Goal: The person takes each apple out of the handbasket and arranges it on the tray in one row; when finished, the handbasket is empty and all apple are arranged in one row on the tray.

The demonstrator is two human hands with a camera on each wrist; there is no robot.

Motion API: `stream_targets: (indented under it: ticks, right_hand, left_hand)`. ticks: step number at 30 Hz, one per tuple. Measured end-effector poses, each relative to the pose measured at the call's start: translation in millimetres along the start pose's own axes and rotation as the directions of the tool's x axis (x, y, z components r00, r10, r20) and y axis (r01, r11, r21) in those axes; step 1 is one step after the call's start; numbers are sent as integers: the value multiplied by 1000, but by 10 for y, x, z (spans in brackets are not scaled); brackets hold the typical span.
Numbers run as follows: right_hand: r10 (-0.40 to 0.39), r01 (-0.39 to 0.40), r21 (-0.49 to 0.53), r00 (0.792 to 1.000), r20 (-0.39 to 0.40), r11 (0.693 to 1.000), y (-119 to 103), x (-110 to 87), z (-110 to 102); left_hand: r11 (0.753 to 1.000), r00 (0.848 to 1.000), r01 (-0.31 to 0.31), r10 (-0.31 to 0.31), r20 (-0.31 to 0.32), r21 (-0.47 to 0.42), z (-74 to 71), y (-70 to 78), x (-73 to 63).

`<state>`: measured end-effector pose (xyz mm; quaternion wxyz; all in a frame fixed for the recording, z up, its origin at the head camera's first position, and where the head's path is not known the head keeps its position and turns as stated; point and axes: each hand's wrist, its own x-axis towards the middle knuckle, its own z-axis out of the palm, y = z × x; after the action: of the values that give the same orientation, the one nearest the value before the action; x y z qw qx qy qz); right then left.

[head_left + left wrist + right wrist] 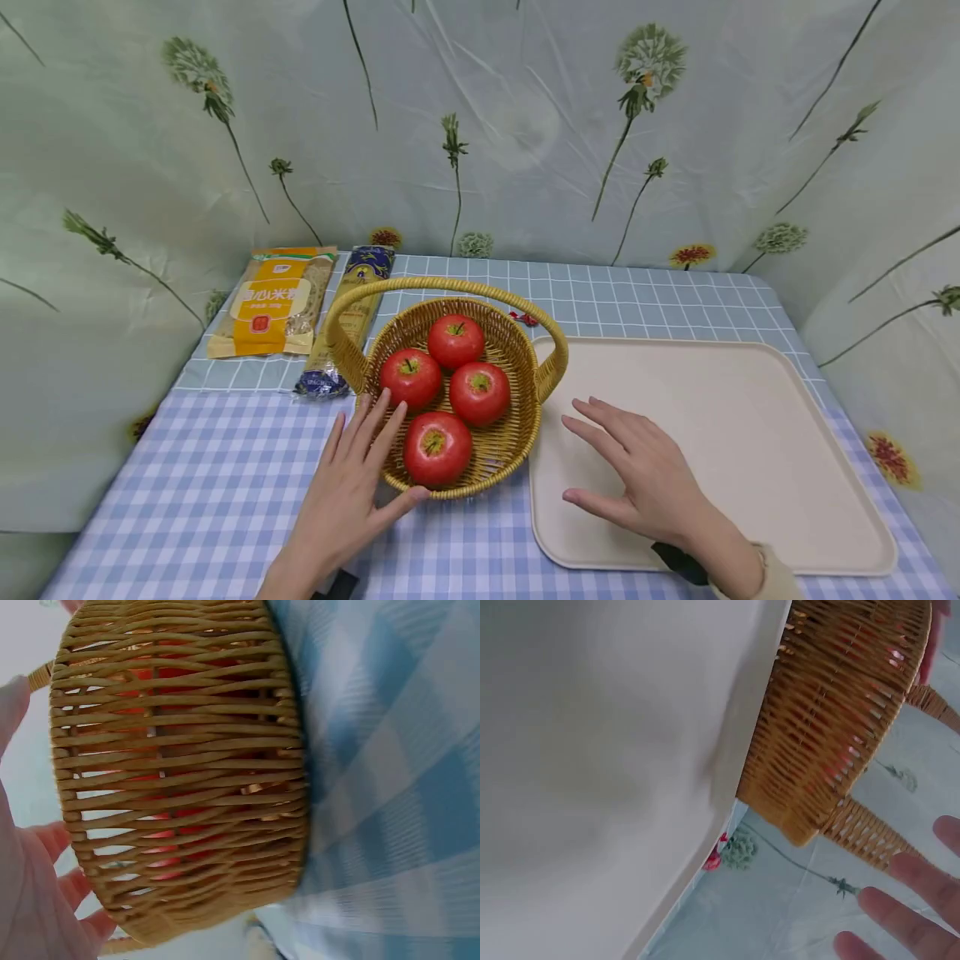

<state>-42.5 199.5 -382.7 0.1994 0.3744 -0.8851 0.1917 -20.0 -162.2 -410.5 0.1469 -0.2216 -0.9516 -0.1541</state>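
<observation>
A round wicker basket with a tall arched handle stands mid-table, holding several red apples. My left hand is at the basket's front left, fingers spread and fingertips over the rim in the head view. The left wrist view shows the basket's woven side close up beside that hand, with red apples through the gaps. My right hand hovers over the left part of a cream tray, fingers spread and holding nothing. In the right wrist view its fingers appear at the lower right, near the basket handle.
Left of the basket at the back lie a yellow-labelled food bag and a long spaghetti packet, which the handle partly overlaps. A small red item lies behind the basket. Patterned curtains border the checked tablecloth.
</observation>
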Motion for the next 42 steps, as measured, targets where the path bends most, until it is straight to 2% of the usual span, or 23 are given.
stream_targets:
  ticks: [6, 10, 15, 19, 24, 29, 32, 35, 42]
  right_hand:
    - [-90, 101, 69, 985, -146, 993, -52, 98, 76]
    - [-151, 181, 113, 961, -231, 977, -86, 190, 138]
    - [-184, 243, 197, 943, -278, 950, -159, 336, 212]
    - [-190, 265, 270, 943, -275, 925, -216, 476, 275]
    - [-141, 199, 346, 972, -187, 917, -273, 605, 356]
    - [-57, 85, 371, 995, -86, 925, -313, 720, 430]
    - [9, -3, 376, 1000, -15, 927, -332, 796, 470]
    - [83, -98, 374, 995, 57, 922, -349, 863, 507]
    - [225, -268, 318, 960, 165, 910, -385, 962, 627]
  left_hand:
    - [989, 993, 119, -119, 11, -89, 59, -16, -102]
    - [979, 989, 149, -149, 13, -140, 99, -34, -132]
    - [958, 983, 173, -181, -11, -230, 171, -34, -157]
    - [926, 976, 196, -217, -31, -322, 221, -23, -164]
    - [871, 968, 215, -251, -26, -442, 270, -14, -155]
    - [775, 965, 194, -261, -26, -602, 342, -16, -147]
    - [723, 965, 152, -256, -57, -674, 396, -21, -150]
    - [698, 962, 126, -259, -85, -705, 446, -33, -156]
    - [679, 959, 116, -267, -96, -724, 491, -56, -162]
